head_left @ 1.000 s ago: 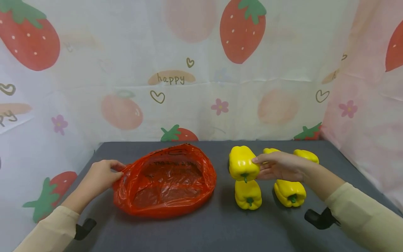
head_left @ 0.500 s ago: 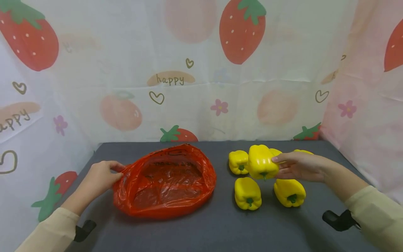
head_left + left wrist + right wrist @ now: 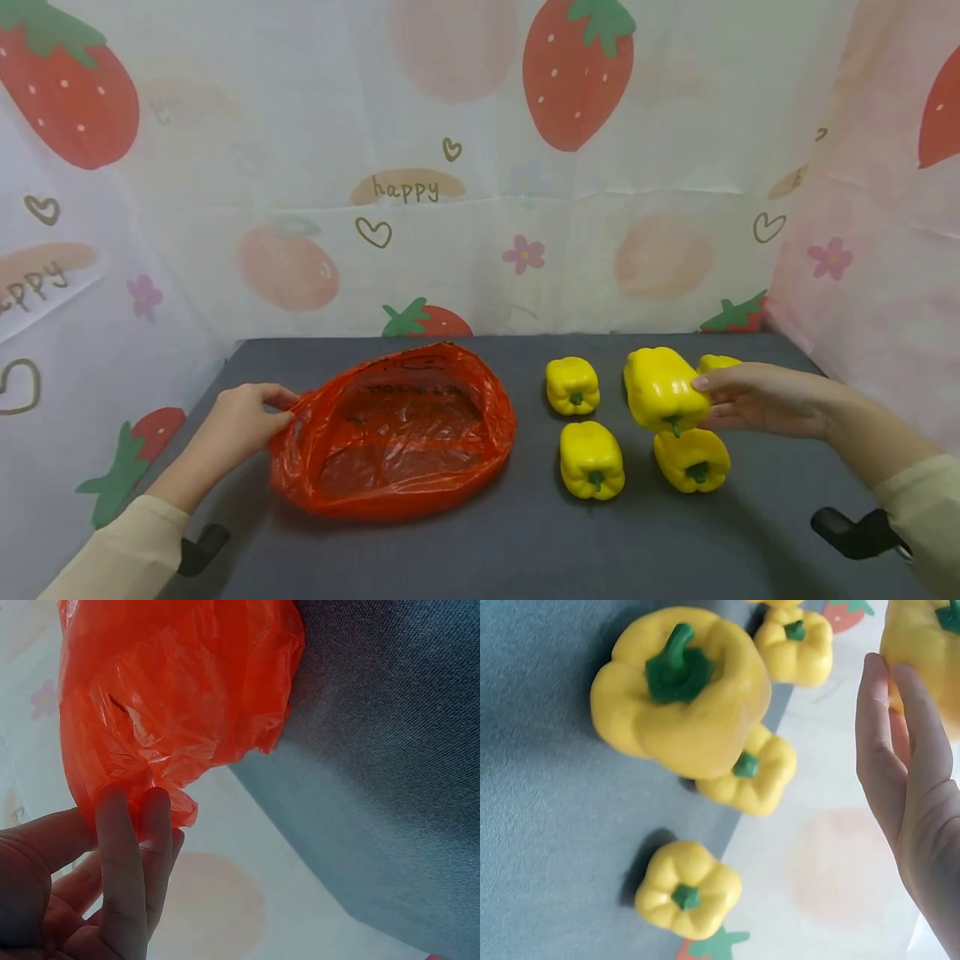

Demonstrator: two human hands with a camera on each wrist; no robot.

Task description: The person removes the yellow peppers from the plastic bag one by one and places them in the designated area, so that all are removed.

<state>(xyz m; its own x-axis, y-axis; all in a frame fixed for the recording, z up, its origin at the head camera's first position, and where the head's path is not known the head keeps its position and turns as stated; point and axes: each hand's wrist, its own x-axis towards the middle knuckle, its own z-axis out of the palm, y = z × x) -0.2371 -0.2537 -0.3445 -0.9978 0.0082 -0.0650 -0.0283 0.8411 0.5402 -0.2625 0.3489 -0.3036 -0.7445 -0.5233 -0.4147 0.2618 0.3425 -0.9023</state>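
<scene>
My left hand pinches the left rim of a red plastic bag, whose wide mouth faces up and toward me. In the left wrist view, the fingers grip a gathered edge of the bag. My right hand holds a yellow bell pepper by its right side, raised over the table with its green stem toward me. The right wrist view shows this pepper partly, at the top right corner, against the fingertips. Below it stands another yellow pepper, partly covered in the head view.
Two more yellow peppers, a rear one and a front one, stand between the bag and the held pepper. Another shows behind the right hand. The dark grey table ends at a fruit-printed curtain.
My right hand has moved to the right with the pepper, from above the front middle pepper to above the right one, uncovering the rear pepper. The left hand and bag stay put.
</scene>
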